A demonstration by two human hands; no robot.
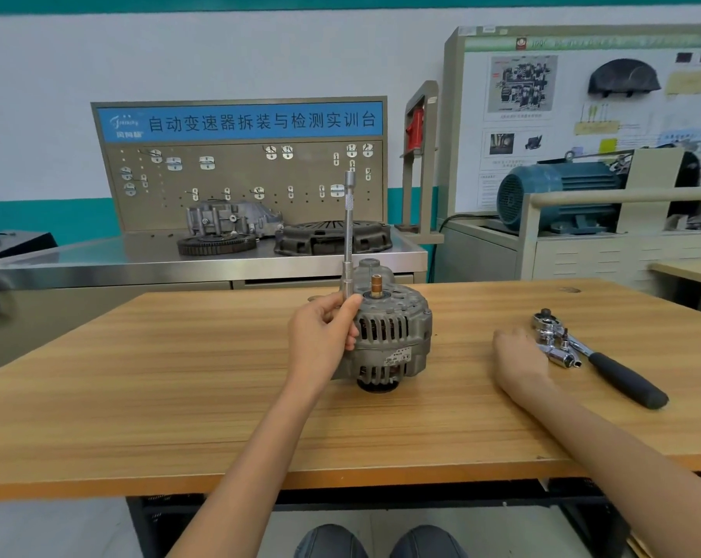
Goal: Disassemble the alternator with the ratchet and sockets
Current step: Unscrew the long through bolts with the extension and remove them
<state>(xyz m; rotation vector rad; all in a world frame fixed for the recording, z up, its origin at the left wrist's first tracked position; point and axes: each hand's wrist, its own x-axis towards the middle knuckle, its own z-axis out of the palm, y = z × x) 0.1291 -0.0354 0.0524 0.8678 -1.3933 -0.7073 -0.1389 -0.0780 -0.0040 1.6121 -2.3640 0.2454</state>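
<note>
Knees (381,543) are showing at the bottom of the view, below the bench's (139,396) near edge. Both forearms are reaching over that edge toward mid-bench.

Left hand (324,336) is holding an extension (349,231) upright, its fingers (351,312) curling round the lower shaft. The extension's foot is sitting at the alternator's (393,336) top left rim, apparently on a case bolt; the contact itself is hidden behind the thumb. The alternator is standing on end near the bench's middle, copper shaft stub (377,284) pointing up.

Right hand (520,356) is lying low on the bench, reaching toward the right edge. Its fingertips are just beside the loose sockets (560,354) and are gripping nothing that can be seen. The ratchet (606,360) is resting beyond them, head toward the far edge, black handle toward the near right.

Assessment: the step in hand appears to be fetching the ratchet to drive the extension.

Recommendations:
- Left hand should be keeping the extension plumb and bearing down, so the socket is staying seated.
- Ratchet drive should be pressed fully onto the extension's top square before any load.
- Direction lever should be checked for loosening.
- Alternator is unclamped on a narrow base; steadying it against the turning force is advisable.
</note>
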